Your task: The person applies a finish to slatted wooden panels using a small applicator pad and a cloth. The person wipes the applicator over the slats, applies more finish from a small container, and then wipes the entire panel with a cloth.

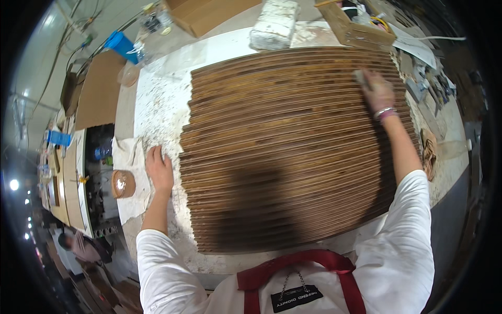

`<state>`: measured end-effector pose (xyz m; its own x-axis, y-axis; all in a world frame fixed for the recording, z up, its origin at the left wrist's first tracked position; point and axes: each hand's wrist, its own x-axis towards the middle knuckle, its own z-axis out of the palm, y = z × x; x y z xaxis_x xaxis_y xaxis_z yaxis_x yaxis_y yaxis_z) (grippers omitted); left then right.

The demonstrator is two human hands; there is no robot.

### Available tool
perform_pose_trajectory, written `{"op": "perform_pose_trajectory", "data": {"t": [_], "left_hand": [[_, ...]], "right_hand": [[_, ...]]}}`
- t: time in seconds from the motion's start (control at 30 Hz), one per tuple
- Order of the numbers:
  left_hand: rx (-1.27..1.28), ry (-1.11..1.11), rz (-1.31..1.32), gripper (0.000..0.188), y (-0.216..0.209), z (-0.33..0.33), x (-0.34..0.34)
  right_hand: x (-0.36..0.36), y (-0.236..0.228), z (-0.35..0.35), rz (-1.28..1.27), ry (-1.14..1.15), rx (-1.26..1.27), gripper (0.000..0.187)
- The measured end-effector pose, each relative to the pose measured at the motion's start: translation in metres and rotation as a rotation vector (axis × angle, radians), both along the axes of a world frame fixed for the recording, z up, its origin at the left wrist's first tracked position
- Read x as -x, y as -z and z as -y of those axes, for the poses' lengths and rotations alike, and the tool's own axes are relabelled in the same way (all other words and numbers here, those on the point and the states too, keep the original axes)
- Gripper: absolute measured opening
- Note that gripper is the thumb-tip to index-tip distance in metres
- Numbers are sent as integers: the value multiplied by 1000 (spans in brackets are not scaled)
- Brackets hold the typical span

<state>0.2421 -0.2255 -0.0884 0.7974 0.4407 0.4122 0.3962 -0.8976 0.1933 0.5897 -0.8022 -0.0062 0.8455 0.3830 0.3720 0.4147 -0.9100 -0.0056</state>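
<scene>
A wide slab of many dark brown wooden strips (293,125), laid side by side with ragged ends, covers the middle of the worktable. Near its far right corner, my right hand (379,93) is closed on a small pale pad (358,77), which rests against the strips. My left hand (160,168) lies with its fingers stretched out on the white tabletop, just off the slab's left edge, holding nothing. Beside it are a whitish cloth (128,152) and a round brown container (123,184) with a shiny inside.
Behind the slab stand a white, stained block (274,23), a cardboard box (209,18) and a wooden box of odds and ends (361,37). Hand tools (421,86) and a crumpled brown piece (429,152) line the right side. A blue cup (121,46) stands far left; another person (86,247) is beyond.
</scene>
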Motion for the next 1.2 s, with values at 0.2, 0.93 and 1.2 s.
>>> {"op": "perform_pose_trajectory", "data": {"t": [0.2, 0.93, 1.2], "left_hand": [[27, -62, -20, 39, -1, 7, 8], [18, -75, 42, 37, 6, 5, 5], [-2, -93, 22, 38, 17, -4, 10]], "right_hand": [[45, -10, -129, 6, -340, -257, 41], [83, 3, -102, -24, -77, -40, 35], [250, -18, -242, 12, -692, -15, 43]]}}
